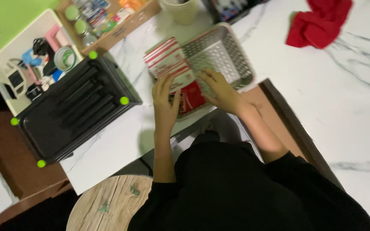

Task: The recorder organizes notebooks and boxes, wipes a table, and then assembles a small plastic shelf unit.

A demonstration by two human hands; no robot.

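Observation:
A row of red-and-white packets (168, 57) stands on edge in the left end of a grey perforated basket (232, 47) on the white marble counter. My left hand (164, 100) presses its fingers against the front of the nearest packet. My right hand (219, 87) rests its fingers on a red packet (192, 97) lying at the basket's near end. Both black sleeves come up from the bottom of the view.
A black slotted tray (71, 109) with green corner dots lies to the left. Behind it are a white bin of small items (5, 57) and a cardboard box (120, 30). A red cloth (322, 21) lies far right. A round wooden stool (108, 201) stands below.

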